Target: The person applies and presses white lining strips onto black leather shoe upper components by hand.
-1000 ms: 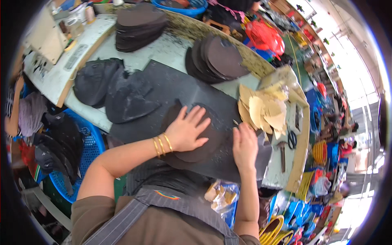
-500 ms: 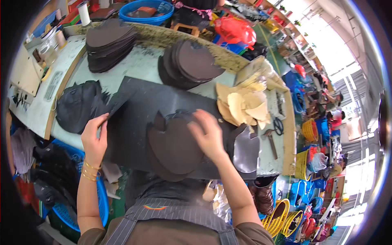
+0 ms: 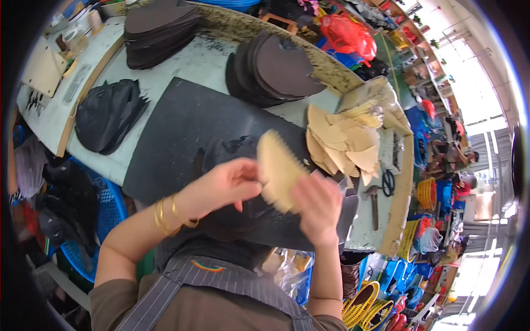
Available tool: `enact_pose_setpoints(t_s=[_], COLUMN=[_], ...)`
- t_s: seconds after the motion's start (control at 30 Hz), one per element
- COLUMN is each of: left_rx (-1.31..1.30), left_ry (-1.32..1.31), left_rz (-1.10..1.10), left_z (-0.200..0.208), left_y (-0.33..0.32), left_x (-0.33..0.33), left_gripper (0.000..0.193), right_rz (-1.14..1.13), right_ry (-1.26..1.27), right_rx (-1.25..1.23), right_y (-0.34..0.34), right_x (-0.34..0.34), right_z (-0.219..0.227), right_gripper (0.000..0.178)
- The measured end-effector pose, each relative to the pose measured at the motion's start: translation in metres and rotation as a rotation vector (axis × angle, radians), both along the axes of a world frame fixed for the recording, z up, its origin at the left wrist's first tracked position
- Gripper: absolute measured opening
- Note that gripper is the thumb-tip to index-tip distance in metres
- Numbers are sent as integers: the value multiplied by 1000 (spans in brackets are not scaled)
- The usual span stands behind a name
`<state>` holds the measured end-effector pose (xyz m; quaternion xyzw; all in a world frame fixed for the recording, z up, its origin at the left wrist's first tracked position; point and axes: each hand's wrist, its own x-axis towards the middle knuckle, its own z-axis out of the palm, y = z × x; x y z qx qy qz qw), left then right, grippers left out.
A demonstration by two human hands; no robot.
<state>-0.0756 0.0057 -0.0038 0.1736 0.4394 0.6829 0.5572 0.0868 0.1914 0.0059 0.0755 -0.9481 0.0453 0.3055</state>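
In front of me a tan, flat cut piece with a notched edge is tilted up and slightly blurred. My right hand grips it at its lower right. The bent fingers of my left hand meet its left edge in a closed pinch, as far as the blur lets me see. Black cut material lies beneath my hands, partly hidden, on a large black sheet. To the right, more tan pieces are heaped on the worktable.
Two dark stacks of curved cut pieces, one far left and one far centre, stand along the back. A bundle of black pieces lies left. A hammer and scissors lie right. A blue basket stands below left.
My left hand has left the black bundle and moved right, to the middle. My right hand has moved right and down and now holds a tan notched piece. My view has shifted a little.
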Motion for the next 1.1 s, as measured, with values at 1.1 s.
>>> enact_pose_setpoints(t_s=[1.1], left_rx=[221], left_ry=[799], left_rz=[256], left_z=[9], left_y=[-18], left_x=[100], left_gripper=[11], right_rz=[-233], right_ry=[120], right_rx=[-1967], right_y=[-80], right_x=[22], right_z=[-7], right_gripper=[13])
